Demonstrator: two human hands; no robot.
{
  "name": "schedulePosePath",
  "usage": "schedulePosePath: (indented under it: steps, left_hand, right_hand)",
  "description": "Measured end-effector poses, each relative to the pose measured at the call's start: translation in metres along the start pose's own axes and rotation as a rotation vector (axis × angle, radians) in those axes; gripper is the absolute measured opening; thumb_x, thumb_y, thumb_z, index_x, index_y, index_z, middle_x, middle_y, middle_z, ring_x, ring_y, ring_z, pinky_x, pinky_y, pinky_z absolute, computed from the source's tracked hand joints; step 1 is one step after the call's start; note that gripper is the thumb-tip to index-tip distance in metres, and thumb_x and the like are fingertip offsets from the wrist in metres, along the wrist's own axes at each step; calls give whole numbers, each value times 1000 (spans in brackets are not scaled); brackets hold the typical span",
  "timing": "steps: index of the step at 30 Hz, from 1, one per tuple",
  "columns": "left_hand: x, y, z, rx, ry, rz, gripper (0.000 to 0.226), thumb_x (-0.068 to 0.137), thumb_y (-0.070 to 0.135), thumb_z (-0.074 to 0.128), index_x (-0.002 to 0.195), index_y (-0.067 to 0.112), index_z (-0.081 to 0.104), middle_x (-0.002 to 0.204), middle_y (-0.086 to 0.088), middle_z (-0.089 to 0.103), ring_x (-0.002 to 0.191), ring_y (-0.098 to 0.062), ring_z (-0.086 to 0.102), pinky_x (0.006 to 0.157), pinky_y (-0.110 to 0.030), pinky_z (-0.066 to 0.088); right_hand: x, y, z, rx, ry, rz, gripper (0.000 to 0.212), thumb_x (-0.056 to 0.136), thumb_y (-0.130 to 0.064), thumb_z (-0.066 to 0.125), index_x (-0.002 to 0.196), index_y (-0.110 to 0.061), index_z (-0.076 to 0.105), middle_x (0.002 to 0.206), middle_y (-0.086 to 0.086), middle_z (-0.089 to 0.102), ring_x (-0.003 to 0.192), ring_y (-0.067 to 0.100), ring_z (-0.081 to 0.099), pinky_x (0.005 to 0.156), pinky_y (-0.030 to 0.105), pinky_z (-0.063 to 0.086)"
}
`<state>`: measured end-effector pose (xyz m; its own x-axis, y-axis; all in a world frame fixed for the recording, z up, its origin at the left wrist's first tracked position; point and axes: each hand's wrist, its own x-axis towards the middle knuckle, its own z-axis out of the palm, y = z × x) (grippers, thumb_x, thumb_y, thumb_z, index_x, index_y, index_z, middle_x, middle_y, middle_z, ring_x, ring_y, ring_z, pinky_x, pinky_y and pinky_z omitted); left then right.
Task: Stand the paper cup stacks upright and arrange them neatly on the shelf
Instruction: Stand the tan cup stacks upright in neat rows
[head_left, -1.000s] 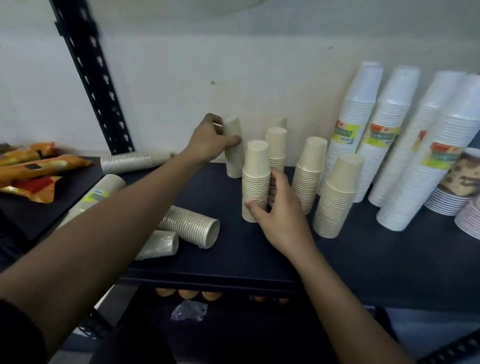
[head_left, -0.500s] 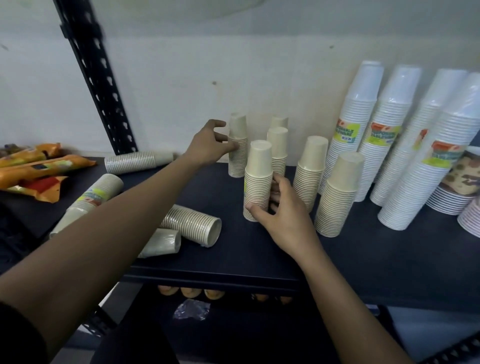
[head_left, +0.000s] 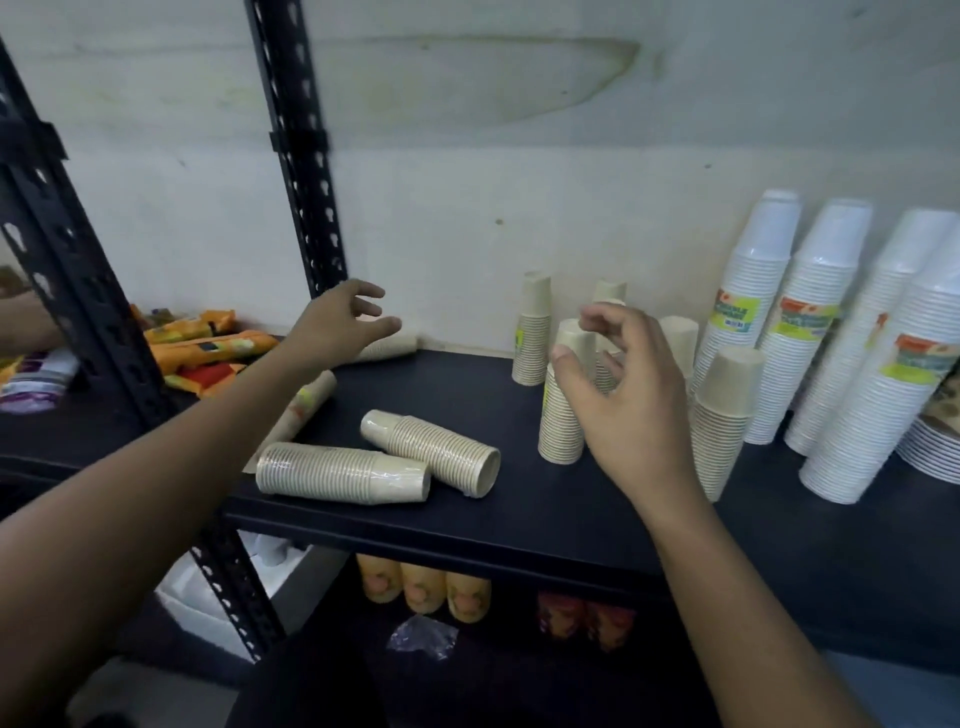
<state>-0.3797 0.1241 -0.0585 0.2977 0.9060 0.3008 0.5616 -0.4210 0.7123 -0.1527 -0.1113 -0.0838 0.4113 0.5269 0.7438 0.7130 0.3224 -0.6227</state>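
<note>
Several beige paper cup stacks stand upright on the black shelf (head_left: 519, 514): one at the back (head_left: 532, 332), one in front (head_left: 563, 410), another at the right (head_left: 724, 415). My right hand (head_left: 631, 400) hovers open just in front of them, hiding some. Lying on their sides are two stacks near the front edge (head_left: 343, 474) (head_left: 436, 449), a wrapped one (head_left: 304, 410) behind them, and one by the wall (head_left: 387, 349). My left hand (head_left: 340, 322) is open, fingers spread, directly above the stack by the wall.
Tall white cup stacks (head_left: 748, 322) lean against the wall at the right, with white plates (head_left: 930, 447) beyond. Orange snack packets (head_left: 208, 348) lie at the left behind a black shelf post (head_left: 296, 156). Bottles (head_left: 421, 587) stand on the shelf below.
My left hand let go of the back upright stack and moved left toward the stack lying by the wall. My right hand released the front stack and lifted. The view shifted.
</note>
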Motion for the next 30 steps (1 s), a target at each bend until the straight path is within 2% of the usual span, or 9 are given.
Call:
schedulePosePath:
  steps: [2,5,9,12,14,17,20,25,30]
  left_hand:
    - [-14,-10,-21,45,37,-33,48,84,40,80,126,24,63,109,5,70,109,-16,63,93,-30,44]
    - [-37,-23,-43,108,61,-66,51,85,42,79,129,24,61,116,3,68,110,-17,62,94,-35,49]
    - [-63,-42,-53,230,53,-40,55,84,41,79,131,19,59,124,-3,66,114,-19,63,98,-41,54]
    - [-74,-52,-55,340,46,-54,62,84,44,78,136,18,56,133,-8,59,118,-24,59,97,-39,51]
    - [-79,-57,-53,372,9,-96,66,85,43,77,140,17,52,140,-11,54,123,-28,56,100,-38,48]
    - [-86,-62,-47,355,-26,-140,68,87,41,76,144,18,49,143,-11,48,127,-29,52,102,-36,43]
    - [-87,-70,-39,349,-30,-177,69,87,42,77,145,21,47,141,-12,47,123,-29,53,96,-32,42]
    - [-76,-86,-35,378,-83,-271,75,86,59,69,145,22,42,134,-10,54,115,-27,57,91,-38,49]
    - [-66,-88,-37,403,-138,-313,70,93,55,61,149,19,39,138,-11,57,118,-28,59,86,-33,48]
  right_hand:
    - [4,-8,15,2,-79,-12,36,91,-31,73,123,-20,61,120,-9,60,117,4,59,101,35,51]
    - [12,-12,44,-40,-301,-11,35,91,-35,71,123,-25,61,120,-11,58,115,0,56,103,28,48]
    - [33,-13,90,-86,-562,0,41,92,-39,70,128,-26,58,125,-7,56,118,5,55,101,24,43]
    - [53,-11,128,-154,-713,18,47,93,-40,69,135,-25,54,131,-3,52,117,9,53,93,22,38]
    - [66,-5,153,-203,-789,40,53,93,-40,69,140,-24,50,136,1,48,117,14,52,94,25,39]
    - [78,7,189,-303,-860,79,64,91,-43,70,146,-25,43,146,7,38,132,26,45,106,37,42]
    - [84,14,219,-408,-928,42,73,91,-41,70,153,-26,35,153,10,30,141,31,31,115,42,35]
    - [96,37,264,-492,-963,44,86,86,-27,77,157,-29,28,156,8,27,141,34,30,115,43,36]
    - [105,58,294,-543,-939,6,84,88,-13,67,158,-31,25,158,2,28,141,34,29,114,44,36]
